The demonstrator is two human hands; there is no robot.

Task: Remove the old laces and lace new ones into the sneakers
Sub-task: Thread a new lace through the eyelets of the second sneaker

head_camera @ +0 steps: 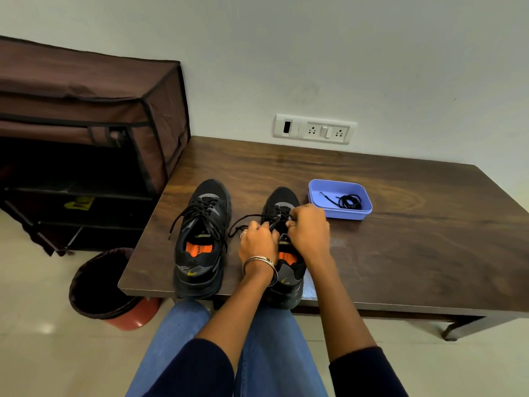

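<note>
Two black sneakers with orange insoles stand side by side near the front edge of a dark wooden table (pixel 400 242). The left sneaker (pixel 201 239) is laced, its black lace ends hanging loose over both sides. Over the right sneaker (pixel 283 204), my left hand (pixel 257 239) and my right hand (pixel 307 227) each pinch the black lace (pixel 246 217) at the eyelets. A loose length of that lace trails left onto the table. A blue plastic box (pixel 339 186) right of the shoes holds a coiled black lace (pixel 349 201).
A brown fabric shoe rack (pixel 86 138) stands on the floor left of the table. A bin with a dark liner (pixel 100 285) sits by the table's front left corner. A white socket panel (pixel 315 129) is on the wall behind. My legs in blue jeans are under the table edge.
</note>
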